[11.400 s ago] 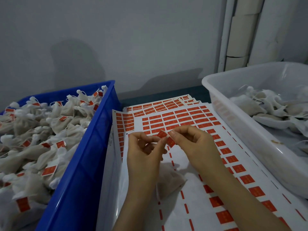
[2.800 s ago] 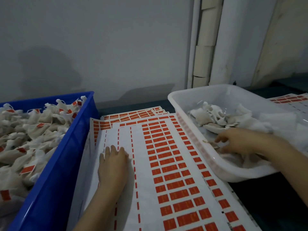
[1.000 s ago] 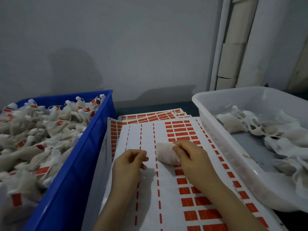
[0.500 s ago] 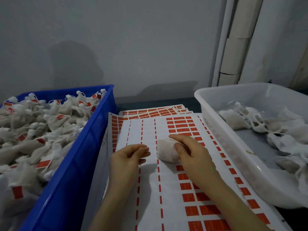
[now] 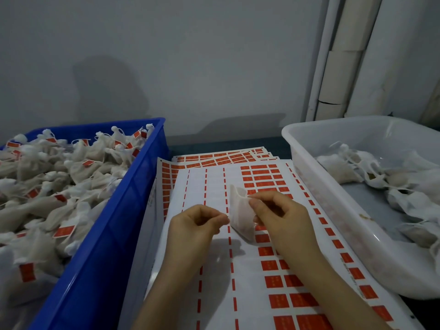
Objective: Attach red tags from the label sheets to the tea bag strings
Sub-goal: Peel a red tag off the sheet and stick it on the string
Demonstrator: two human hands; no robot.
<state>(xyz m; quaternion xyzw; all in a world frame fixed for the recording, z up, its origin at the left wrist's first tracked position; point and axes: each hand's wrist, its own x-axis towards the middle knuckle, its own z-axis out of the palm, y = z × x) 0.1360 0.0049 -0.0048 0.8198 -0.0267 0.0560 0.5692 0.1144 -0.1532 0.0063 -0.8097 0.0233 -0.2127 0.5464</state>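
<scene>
Head view: tea bag pinched at its upper edge in right hand, raised just over label sheet, long axis sloping from far-left down to near-right. Just beside bag's left edge, left hand, fingertips curled together; cannot tell whether gripping the string. Nearest red tags behind the bag, on right hand's side. At left, blue crate heaped with tagged bags; at right, white tub holding untagged bags.
</scene>
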